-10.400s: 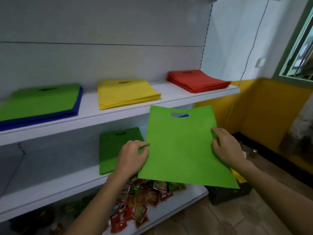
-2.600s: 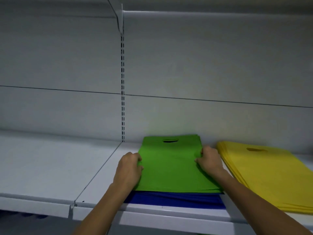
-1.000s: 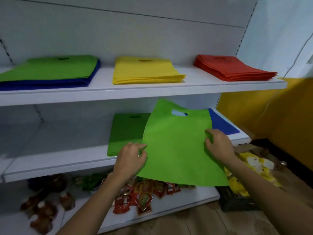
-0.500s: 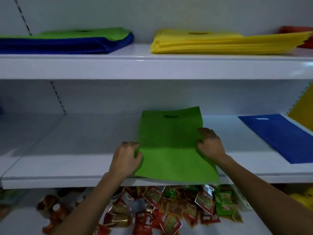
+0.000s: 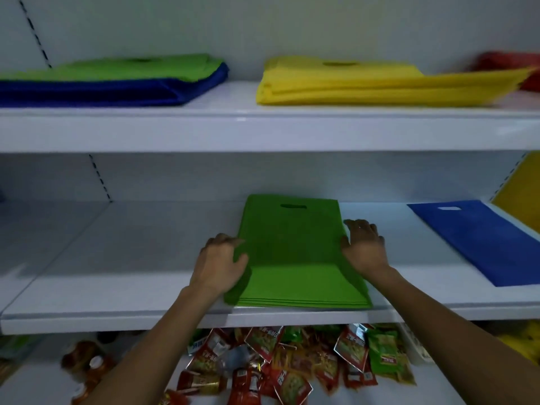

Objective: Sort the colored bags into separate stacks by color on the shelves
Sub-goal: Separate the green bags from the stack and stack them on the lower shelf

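The left hand (image 5: 219,266) pinches the left edge of the green stack (image 5: 295,258), thumb on top. The right hand (image 5: 365,248) lies with fingers spread straight against the right edge. The stack rests flat on the middle shelf (image 5: 131,258), well apart from 1 blue bag (image 5: 482,241). On the upper shelf (image 5: 233,130) sit a green-on-blue pile (image 5: 117,83), a yellow stack (image 5: 365,86) and, blurred, probably a red stack (image 5: 514,65).

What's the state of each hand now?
Left hand: thumb on green bag stack, left edge; grip cannot be told.
Right hand: open, touching its right edge.
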The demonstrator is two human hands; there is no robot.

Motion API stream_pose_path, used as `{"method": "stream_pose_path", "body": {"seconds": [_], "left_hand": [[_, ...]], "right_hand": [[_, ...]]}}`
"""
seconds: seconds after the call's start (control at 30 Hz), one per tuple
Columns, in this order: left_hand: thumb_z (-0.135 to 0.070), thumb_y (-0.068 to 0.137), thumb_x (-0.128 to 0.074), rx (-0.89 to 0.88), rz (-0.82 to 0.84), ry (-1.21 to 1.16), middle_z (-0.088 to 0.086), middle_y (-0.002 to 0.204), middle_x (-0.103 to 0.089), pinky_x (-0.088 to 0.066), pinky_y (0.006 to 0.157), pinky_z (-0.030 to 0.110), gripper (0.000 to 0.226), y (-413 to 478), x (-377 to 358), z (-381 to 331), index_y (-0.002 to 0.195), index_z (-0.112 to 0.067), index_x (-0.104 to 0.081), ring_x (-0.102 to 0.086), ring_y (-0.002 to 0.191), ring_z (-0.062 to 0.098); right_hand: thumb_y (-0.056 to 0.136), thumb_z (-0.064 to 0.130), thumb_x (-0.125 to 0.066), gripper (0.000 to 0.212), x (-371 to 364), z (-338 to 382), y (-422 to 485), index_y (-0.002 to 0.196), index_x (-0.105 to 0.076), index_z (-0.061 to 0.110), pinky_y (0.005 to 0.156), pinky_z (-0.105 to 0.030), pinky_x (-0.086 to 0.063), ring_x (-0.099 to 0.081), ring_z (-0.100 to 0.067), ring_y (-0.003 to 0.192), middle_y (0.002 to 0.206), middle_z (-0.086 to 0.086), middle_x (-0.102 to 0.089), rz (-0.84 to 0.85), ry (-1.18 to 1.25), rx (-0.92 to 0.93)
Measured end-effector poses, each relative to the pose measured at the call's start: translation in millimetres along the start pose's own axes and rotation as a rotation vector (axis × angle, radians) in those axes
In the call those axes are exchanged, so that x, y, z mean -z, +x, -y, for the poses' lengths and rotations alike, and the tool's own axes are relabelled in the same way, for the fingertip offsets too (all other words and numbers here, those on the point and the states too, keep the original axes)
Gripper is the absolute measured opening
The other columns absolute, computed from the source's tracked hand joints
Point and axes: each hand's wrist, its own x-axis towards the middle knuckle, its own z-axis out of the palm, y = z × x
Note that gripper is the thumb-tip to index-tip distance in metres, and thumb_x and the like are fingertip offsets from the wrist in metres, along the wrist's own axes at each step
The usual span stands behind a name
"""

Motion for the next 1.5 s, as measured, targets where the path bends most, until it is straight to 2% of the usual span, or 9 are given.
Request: {"method": "stream_pose_path", "body": {"seconds": [0.2, 0.57, 0.67, 0.8, 0.97, 1.07, 1.2, 1.4, 1.5], "left_hand": [[-0.019, 0.090, -0.051, -0.102, -0.028, -0.108, 0.004, 0.118, -0.059, -0.046, 0.083, 0.028, 0.034, -55.7, 95.8, -60.6, 0.124, -0.020, -0.057, -0.057, 0.098, 0.018], [-0.017, 0.085, -0.055, -0.110, -0.293, -0.122, 0.001, 0.104, -0.063, -0.043, 0.081, 0.028, 0.030, -101.5, 264.1, -97.9, 0.113, -0.020, -0.064, -0.058, 0.090, 0.014], [-0.016, 0.086, -0.054, -0.095, -0.329, -0.105, 0.000, 0.105, -0.062, -0.044, 0.082, 0.029, 0.030, -92.1, 286.7, -76.7, 0.115, -0.019, -0.063, -0.057, 0.093, 0.014], [-0.010, 0.085, -0.054, -0.050, -0.385, -0.108, 0.005, 0.103, -0.064, -0.045, 0.083, 0.030, 0.030, -64.1, 314.0, -24.7, 0.113, -0.017, -0.065, -0.059, 0.093, 0.019], [-0.017, 0.089, -0.053, 0.124, -0.483, -0.050, 0.009, 0.113, -0.060, -0.042, 0.089, 0.034, 0.030, -21.3, 341.8, 46.5, 0.117, -0.021, -0.062, -0.052, 0.106, 0.026], [-0.028, 0.091, -0.051, 0.227, -0.419, 0.035, 0.012, 0.118, -0.057, -0.041, 0.092, 0.035, 0.034, 3.9, 352.1, 81.2, 0.124, -0.021, -0.057, -0.050, 0.110, 0.029], [-0.039, 0.089, -0.053, 0.297, -0.250, 0.053, 0.012, 0.118, -0.058, -0.043, 0.092, 0.033, 0.043, 26.9, 349.2, 105.5, 0.127, -0.019, -0.052, -0.052, 0.111, 0.027], [-0.021, 0.084, -0.064, 0.272, -0.253, 0.008, 0.008, 0.119, -0.055, -0.038, 0.090, 0.024, 0.043, 50.1, 348.2, 111.6, 0.126, -0.018, -0.052, -0.052, 0.112, 0.020], [-0.001, 0.082, -0.056, 0.267, -0.242, -0.059, 0.008, 0.118, -0.052, -0.039, 0.086, 0.022, 0.049, 58.1, 345.4, 107.8, 0.126, -0.021, -0.050, -0.051, 0.109, 0.021]], "right_hand": [[0.090, 0.014, -0.048, 0.034, 122.0, 23.0, -54.3, 0.122, -0.055, 0.009, 0.080, -0.034, -0.047, -0.060, -0.028, 0.101, 0.117, -0.011, -0.061, -0.060, 0.077, 0.099], [0.088, 0.014, -0.052, 0.026, 292.9, 110.9, -82.9, 0.112, -0.059, 0.010, 0.066, -0.031, -0.041, -0.061, -0.024, 0.090, 0.101, -0.004, -0.066, -0.309, 0.159, 0.327], [0.088, 0.015, -0.052, 0.026, 295.8, 143.5, -64.4, 0.113, -0.058, 0.011, 0.065, -0.027, -0.037, -0.060, -0.022, 0.091, 0.103, -0.003, -0.065, -0.345, 0.175, 0.356], [0.088, 0.014, -0.052, 0.026, 277.1, 199.1, -26.6, 0.113, -0.057, 0.009, 0.072, -0.033, -0.044, -0.059, -0.025, 0.096, 0.106, -0.008, -0.064, -0.312, 0.197, 0.364], [0.085, 0.007, -0.051, 0.012, 245.3, 271.0, 25.6, 0.095, -0.058, 0.003, 0.068, -0.035, -0.040, -0.057, -0.035, 0.094, 0.098, -0.018, -0.064, -0.236, 0.210, 0.377], [0.085, 0.001, -0.049, 0.016, 225.5, 305.7, 56.3, 0.096, -0.060, 0.000, 0.069, -0.035, -0.038, -0.059, -0.036, 0.094, 0.099, -0.023, -0.064, -0.199, 0.212, 0.371], [0.091, 0.012, -0.051, 0.023, 195.5, 332.3, 87.1, 0.108, -0.058, 0.000, 0.082, -0.032, -0.043, -0.059, -0.031, 0.104, 0.111, -0.019, -0.063, -0.042, 0.133, 0.293], [0.088, 0.028, -0.061, 0.034, 175.1, 350.8, 106.9, 0.107, -0.056, 0.000, 0.079, -0.028, -0.046, -0.060, -0.027, 0.101, 0.109, -0.014, -0.062, 0.094, 0.108, 0.146], [0.086, 0.015, -0.063, 0.012, 175.2, 355.3, 116.8, 0.087, -0.056, 0.005, 0.069, -0.026, -0.041, -0.060, -0.027, 0.099, 0.099, -0.012, -0.061, 0.140, 0.161, 0.061]]}}
